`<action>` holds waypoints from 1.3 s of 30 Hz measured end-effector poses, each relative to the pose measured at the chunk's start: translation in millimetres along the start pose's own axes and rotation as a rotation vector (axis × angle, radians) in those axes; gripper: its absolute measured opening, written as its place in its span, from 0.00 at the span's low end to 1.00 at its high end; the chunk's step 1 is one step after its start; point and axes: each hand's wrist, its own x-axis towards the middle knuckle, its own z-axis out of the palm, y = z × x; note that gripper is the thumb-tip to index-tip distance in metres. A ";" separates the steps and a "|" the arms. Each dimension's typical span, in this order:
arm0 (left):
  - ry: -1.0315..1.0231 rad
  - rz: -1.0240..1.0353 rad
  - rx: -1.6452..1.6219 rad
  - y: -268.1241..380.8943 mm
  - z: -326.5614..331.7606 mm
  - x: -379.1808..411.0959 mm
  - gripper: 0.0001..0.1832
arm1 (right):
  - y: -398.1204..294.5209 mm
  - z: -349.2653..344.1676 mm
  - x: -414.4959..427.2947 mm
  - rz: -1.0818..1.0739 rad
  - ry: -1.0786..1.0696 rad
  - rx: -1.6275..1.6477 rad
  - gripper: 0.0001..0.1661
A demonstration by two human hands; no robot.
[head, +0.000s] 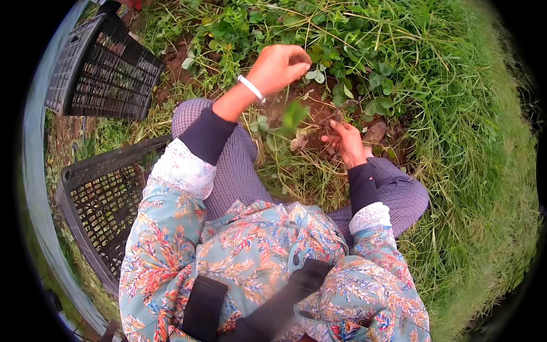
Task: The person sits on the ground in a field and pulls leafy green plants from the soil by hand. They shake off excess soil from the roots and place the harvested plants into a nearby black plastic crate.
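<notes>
My left hand point(280, 68), with a white band at the wrist, is raised over the leafy plants point(342, 64), its fingers loosely curled and nothing visible between them. Below it, a blurred green leaf point(294, 116) shows over the soil. My right hand point(347, 142) is lower and to the right, near my bent leg. Its thumb and fingers pinch a brown, soil-covered root or stem clump point(328, 124); the exact hold is partly hidden. Pale, withered leaves point(299, 142) lie beside that hand.
A black plastic crate point(109, 149) stands at my left, and another black crate point(111, 81) is tilted farther ahead. Long grass point(461, 141) borders the right side. A pale sheet or tube point(34, 145) runs along the far left. Part of a person shows at the top left.
</notes>
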 end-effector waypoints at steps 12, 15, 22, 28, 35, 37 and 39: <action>0.230 0.589 0.119 73.9 28.6 -86.0 0.09 | -15.2 9.7 -33.8 -0.129 0.010 0.078 0.05; 0.181 0.573 0.082 75.3 39.4 -103.8 0.08 | -17.1 10.4 -34.2 -0.127 0.072 0.095 0.08; -0.080 0.207 0.172 28.3 61.9 -94.2 0.14 | -26.1 26.5 -46.8 -0.138 0.020 0.102 0.08; -0.003 0.176 0.174 18.0 63.9 -90.3 0.18 | -28.5 42.1 -59.9 -0.227 -0.071 0.094 0.03; -0.001 0.071 -0.028 13.1 60.8 -86.5 0.17 | -32.2 43.4 -67.0 -0.265 -0.104 0.129 0.02; 0.018 0.021 -0.098 13.6 57.5 -84.9 0.17 | -21.9 32.0 -58.4 -0.294 -0.054 0.007 0.04; 0.081 -0.034 -0.136 14.4 47.3 -81.8 0.17 | -1.2 14.3 -42.3 -0.408 -0.036 -0.200 0.06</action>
